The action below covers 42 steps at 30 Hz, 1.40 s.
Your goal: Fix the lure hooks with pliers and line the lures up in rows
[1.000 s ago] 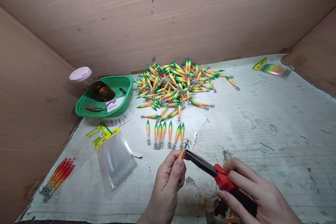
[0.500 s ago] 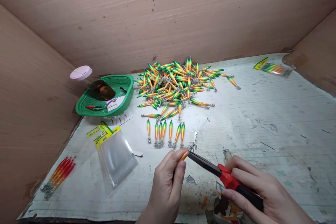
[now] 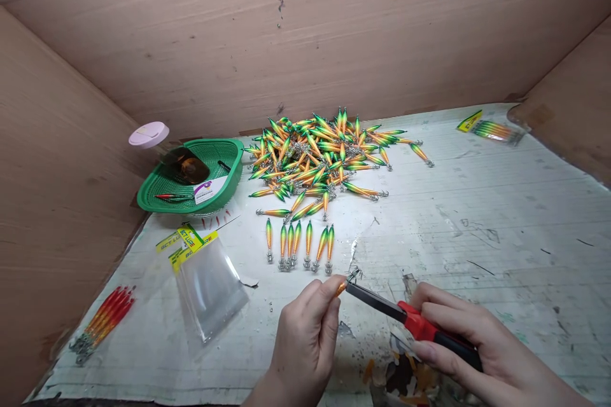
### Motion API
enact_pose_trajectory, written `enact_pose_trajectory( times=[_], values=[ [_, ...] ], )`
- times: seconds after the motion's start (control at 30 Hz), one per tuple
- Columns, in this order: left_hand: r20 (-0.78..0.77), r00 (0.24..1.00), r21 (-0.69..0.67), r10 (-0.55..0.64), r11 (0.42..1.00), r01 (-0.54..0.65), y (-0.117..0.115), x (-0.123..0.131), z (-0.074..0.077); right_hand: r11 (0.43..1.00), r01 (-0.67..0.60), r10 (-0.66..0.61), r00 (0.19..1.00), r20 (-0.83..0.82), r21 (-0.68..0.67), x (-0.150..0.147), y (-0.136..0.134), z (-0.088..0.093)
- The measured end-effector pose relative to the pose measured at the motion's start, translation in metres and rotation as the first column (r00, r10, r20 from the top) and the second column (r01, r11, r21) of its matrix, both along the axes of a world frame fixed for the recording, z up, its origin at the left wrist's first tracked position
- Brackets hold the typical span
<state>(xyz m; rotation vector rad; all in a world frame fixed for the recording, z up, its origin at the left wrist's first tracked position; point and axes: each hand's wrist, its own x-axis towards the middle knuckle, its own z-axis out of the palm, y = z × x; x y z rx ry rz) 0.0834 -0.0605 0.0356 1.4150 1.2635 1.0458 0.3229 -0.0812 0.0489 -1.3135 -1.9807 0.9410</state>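
Between the thumb and fingers of my left hand (image 3: 305,334) is pinched a fishing lure (image 3: 342,287), its orange body mostly covered and its metal hook crown pointing up and right. My right hand (image 3: 463,337) grips long-nose pliers (image 3: 415,320) with red and black handles. The plier tips meet the lure at the base of its hooks. Beyond my hands, several green and orange lures (image 3: 308,245) lie in a row, hooks toward me. A large heap of the same lures (image 3: 315,152) is behind them.
On the left, a green basket (image 3: 238,165) holds a lidded cup (image 3: 188,165), a card and red lures. Clear BCT LURE bags (image 3: 210,292) lie before it, with red-orange lures (image 3: 107,321) at lower left. A filled packet (image 3: 494,129) lies far right. Wooden walls (image 3: 334,32) enclose the table.
Both hands, with the lure and pliers, have shifted slightly right and down in the view. The lure's hooks are turned a little, and the plier tips stay at their base.
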Motion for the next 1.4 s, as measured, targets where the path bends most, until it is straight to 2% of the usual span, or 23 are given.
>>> enact_pose_trajectory(
  times=[0.13,0.27,0.47,0.6,0.7,0.77,0.83,0.9,0.97,1.0,1.07,1.13,1.17,1.23,1.33,1.4],
  values=[
    [-0.099,0.988,-0.03,-0.115,0.993,0.113,0.003,-0.005,-0.003,1.0,-0.023,0.024,1.0,0.005,-0.01,0.001,0.003,-0.002],
    [-0.118,0.983,-0.074,-0.142,0.988,0.133,0.006,-0.008,0.001,1.0,-0.022,0.022,1.0,-0.003,-0.006,-0.002,0.005,0.0],
    [-0.011,0.986,-0.133,-0.165,0.978,0.162,0.008,-0.009,0.003,1.0,0.008,-0.008,1.0,-0.024,0.01,-0.004,0.004,0.003],
    [0.151,0.975,-0.289,-0.165,0.935,0.203,0.004,-0.007,-0.002,1.0,-0.018,0.017,0.999,-0.033,-0.024,-0.006,0.006,0.005],
    [0.254,0.962,-0.39,-0.099,0.9,0.195,0.007,-0.01,-0.007,0.999,-0.015,0.014,1.0,-0.012,-0.037,-0.001,0.005,-0.002],
    [0.182,0.981,-0.327,-0.071,0.936,0.129,0.016,-0.015,-0.008,0.996,0.084,-0.085,0.995,0.057,0.01,0.008,0.004,-0.014],
    [-0.031,0.994,-0.124,-0.101,0.988,0.096,0.033,-0.019,-0.011,0.978,0.203,-0.206,0.975,0.089,0.04,0.021,0.003,-0.031],
    [-0.319,0.936,0.127,-0.146,0.972,0.195,0.055,-0.017,-0.017,0.95,0.312,-0.313,0.947,0.067,0.018,0.034,0.002,-0.05],
    [-0.57,0.802,0.277,-0.178,0.878,0.392,0.079,-0.009,-0.026,0.916,0.402,-0.401,0.914,0.057,-0.012,0.045,0.002,-0.068],
    [-0.668,0.716,0.28,-0.206,0.821,0.497,0.089,-0.003,-0.03,0.896,0.444,-0.443,0.894,0.061,-0.006,0.048,0.002,-0.076],
    [-0.795,0.535,0.189,-0.286,0.721,0.666,0.106,0.01,-0.036,0.875,0.484,-0.484,0.873,0.063,0.01,0.051,0.002,-0.088],
    [-0.842,0.419,0.093,-0.339,0.673,0.733,0.117,0.019,-0.037,0.874,0.486,-0.487,0.873,0.042,0.013,0.05,0.002,-0.093],
    [-0.851,0.4,0.073,-0.34,0.678,0.732,0.12,0.022,-0.036,0.877,0.479,-0.48,0.877,0.033,0.013,0.049,0.002,-0.094],
    [-0.863,0.422,0.081,-0.279,0.748,0.659,0.126,0.026,-0.03,0.882,0.47,-0.471,0.882,0.018,0.016,0.046,0.002,-0.093],
    [-0.889,0.447,0.109,-0.097,0.904,0.412,0.138,0.032,-0.02,0.862,0.505,-0.505,0.863,-0.015,0.032,0.043,0.003,-0.091],
    [-0.905,0.425,0.108,-0.001,0.966,0.234,0.15,0.04,-0.016,0.839,0.543,-0.542,0.84,-0.035,0.039,0.042,0.003,-0.092]
  ],
)
